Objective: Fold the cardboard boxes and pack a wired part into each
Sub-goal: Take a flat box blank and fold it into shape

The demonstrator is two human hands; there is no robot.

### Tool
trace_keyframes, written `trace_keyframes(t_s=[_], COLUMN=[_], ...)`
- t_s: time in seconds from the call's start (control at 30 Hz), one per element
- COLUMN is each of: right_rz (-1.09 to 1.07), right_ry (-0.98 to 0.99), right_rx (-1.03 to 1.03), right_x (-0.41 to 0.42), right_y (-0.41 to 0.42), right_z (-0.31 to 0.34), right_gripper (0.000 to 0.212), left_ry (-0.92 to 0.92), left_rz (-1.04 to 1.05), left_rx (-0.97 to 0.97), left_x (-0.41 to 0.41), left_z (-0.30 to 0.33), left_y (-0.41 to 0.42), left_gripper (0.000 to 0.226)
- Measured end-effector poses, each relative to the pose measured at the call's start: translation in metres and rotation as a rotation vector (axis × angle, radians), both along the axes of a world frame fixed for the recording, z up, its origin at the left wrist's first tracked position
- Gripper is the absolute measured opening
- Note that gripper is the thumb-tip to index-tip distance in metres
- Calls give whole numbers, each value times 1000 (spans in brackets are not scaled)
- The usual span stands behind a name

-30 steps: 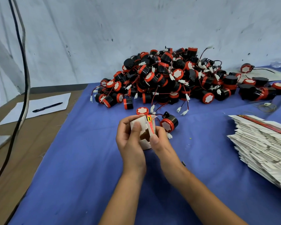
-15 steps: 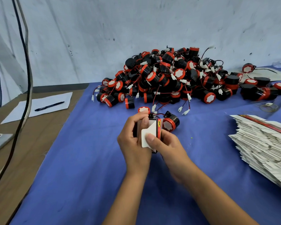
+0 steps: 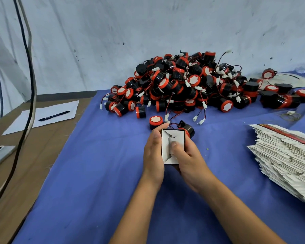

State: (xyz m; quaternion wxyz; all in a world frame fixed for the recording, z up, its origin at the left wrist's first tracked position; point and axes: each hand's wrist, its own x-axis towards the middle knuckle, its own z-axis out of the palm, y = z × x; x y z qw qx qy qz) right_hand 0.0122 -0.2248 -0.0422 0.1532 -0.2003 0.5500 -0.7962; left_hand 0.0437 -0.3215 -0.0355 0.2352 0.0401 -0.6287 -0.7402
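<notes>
**Flap tuck in progress – watch the crease**

Your left hand and right hand both grip the cardboard box, held above the table; rt thumb presses the flaps. Push off-centre & the flap may buckle or pop open. Wired parts piled beyond.

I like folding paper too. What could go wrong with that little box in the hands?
1. The right hand presses the box flaps with its thumb while the left hand grips the side; pressing too hard might crease or tear a flap.
2. Two loose parts lie just behind the box, wires trailing; a wire might snag.
</notes>
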Motion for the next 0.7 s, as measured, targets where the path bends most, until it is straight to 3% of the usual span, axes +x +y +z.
trace_keyframes(t_s=[0.13,0.23,0.3,0.37,0.43,0.5,0.53,0.6,0.7], right_rz=[87,239,237,69,-270,-462,-426,-309,-330], right_ry=[0,-44,-20,184,632,1072,1148,1162,1195], right_rx=[11,-69,-101,41,505,911,1002,999,773], right_x=[-1,-3,-5,-4,-6,-7,-6,-6,-8], right_y=[7,14,16,17,17,15,13,13,15], right_z=[2,5,9,11,5,-2,-3,-4,-3], right_gripper=[31,41,37,28,22,22,24,32,23], left_ry=[40,-3,-59,-88,-57,-24,-32,-91,-155], left_rz=[45,56,125,251,324,200,133,136,426], left_rx=[5,42,50,-54,-111,-67,-97,-304,-449], left_x=[-1,0,0,-2,-3,-3,-4,-4,-7], left_z=[0,-1,-3,-5,-5,-5,-7,-11,-19], left_y=[0,-5,-6,-9,-15,-23,-25,-26,-28], left_gripper=[52,62,67,64,58,60,61,45,15])
